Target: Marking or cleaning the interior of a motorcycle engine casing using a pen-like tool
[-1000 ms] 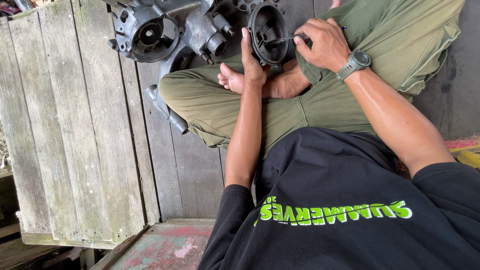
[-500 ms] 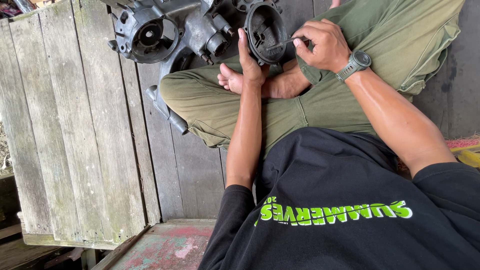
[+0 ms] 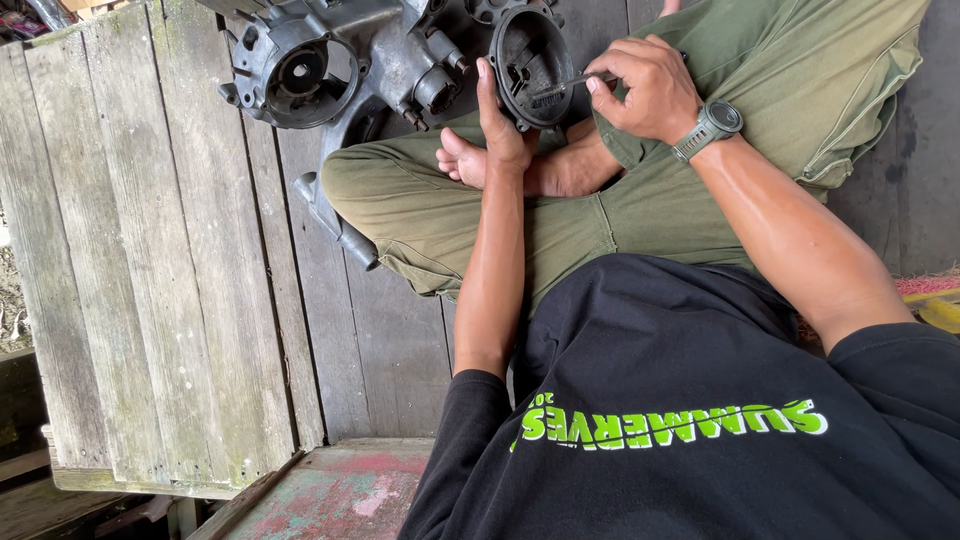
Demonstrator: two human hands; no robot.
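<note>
Fingers of the right hand (image 3: 648, 88) pinch the thin metal handle of a small brush (image 3: 562, 90), curled tight around it, with the bristle end lying inside the hollow of a round black cover (image 3: 528, 66). That cover stands on its edge at about twelve o'clock in the head view, just above the crossed legs in green trousers (image 3: 640, 215). At nine o'clock from the cover, the left hand (image 3: 500, 120) props it from the side: its fingers are held straight and pressed together along the rim, the thumb side hidden behind the part, so how far it wraps around I cannot tell. A grey watch (image 3: 712, 125) sits on the right wrist. A bare foot (image 3: 462, 160) shows just beside the left wrist, at about seven o'clock from the cover. At ten o'clock from the hands lies a large grey engine casing (image 3: 330, 65) with a round opening, resting on the weathered wooden planks (image 3: 170, 280) and touching the left knee. A black shirt (image 3: 700, 420) with green lettering fills the five o'clock corner, and a worn painted board (image 3: 340, 495) lies at six o'clock.
</note>
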